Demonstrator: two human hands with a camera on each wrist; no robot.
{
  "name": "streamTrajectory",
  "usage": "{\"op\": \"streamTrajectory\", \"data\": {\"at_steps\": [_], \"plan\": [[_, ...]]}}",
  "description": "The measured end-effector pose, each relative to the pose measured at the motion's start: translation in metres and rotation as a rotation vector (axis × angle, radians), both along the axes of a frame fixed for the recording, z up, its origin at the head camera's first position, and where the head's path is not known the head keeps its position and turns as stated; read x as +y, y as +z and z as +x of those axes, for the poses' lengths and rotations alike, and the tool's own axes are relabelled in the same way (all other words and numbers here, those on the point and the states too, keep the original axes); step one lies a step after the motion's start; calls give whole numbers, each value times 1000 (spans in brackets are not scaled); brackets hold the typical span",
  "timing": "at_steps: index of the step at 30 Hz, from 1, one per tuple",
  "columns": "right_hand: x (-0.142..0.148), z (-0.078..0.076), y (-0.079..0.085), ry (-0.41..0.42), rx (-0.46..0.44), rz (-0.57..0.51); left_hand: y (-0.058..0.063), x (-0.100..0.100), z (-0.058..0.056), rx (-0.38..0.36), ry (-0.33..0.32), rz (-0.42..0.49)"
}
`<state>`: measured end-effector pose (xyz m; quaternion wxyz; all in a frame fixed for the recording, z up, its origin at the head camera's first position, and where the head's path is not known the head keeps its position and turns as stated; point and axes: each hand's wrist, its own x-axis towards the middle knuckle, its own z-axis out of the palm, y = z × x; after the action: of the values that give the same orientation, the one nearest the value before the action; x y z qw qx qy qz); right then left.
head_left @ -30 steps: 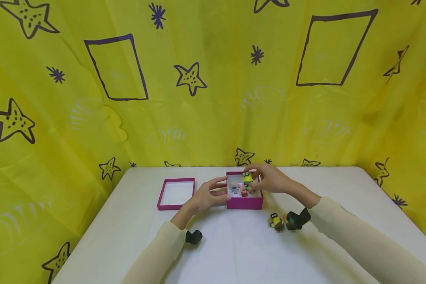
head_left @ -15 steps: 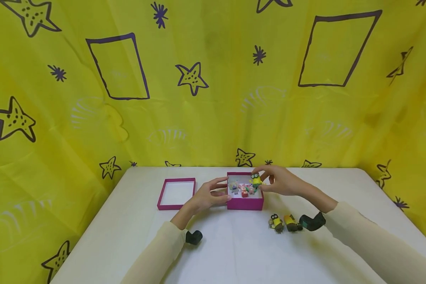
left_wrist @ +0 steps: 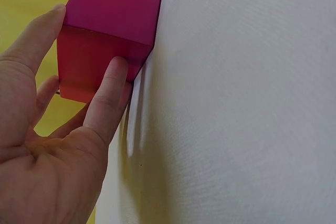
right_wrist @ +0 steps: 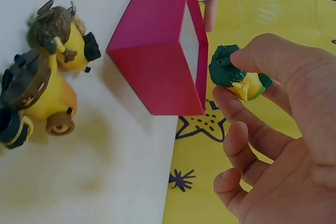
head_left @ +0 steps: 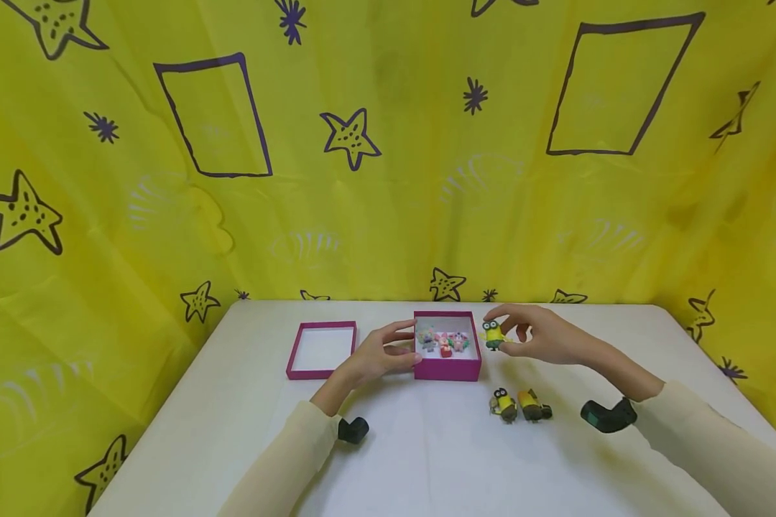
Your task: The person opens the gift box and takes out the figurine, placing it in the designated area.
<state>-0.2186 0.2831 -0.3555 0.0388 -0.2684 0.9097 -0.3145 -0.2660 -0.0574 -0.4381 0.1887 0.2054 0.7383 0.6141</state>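
A magenta box [head_left: 447, 370] stands without its cover, with several small pink, grey and green figurines [head_left: 444, 343] inside. My left hand [head_left: 373, 352] rests against its left wall, fingers nearly straight; in the left wrist view the thumb touches the rim corner and another finger presses the side. Just right of the box, my right hand [head_left: 546, 336] pinches a yellow-and-green minion figure [right_wrist: 247, 83] between thumb and fingers, its face with big round eyes turned toward the head camera. The right wrist view shows the figure's dark green bumpy underside or back beside the box rim.
Two more minion figures stand on the white table in front of the box's right corner: one with a pouch [head_left: 504, 406] and one with an orange-yellow body [head_left: 529, 405]. The magenta lid [head_left: 310, 375] lies inside up to the left. A yellow printed curtain [head_left: 388, 215] hangs behind.
My right hand has carried the minion figure from over the box rightward, past its right wall. The left hand has stayed against the box.
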Motion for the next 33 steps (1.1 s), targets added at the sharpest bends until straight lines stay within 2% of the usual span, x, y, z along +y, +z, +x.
{"op": "streamTrajectory", "data": {"at_steps": [12, 33], "plan": [[31, 17, -7, -9, -36, -12, 0, -1, -1, -1, -2, 3], [78, 43, -49, 5, -86, -70, -1, -2, -4, 0, -8, 2]]}}
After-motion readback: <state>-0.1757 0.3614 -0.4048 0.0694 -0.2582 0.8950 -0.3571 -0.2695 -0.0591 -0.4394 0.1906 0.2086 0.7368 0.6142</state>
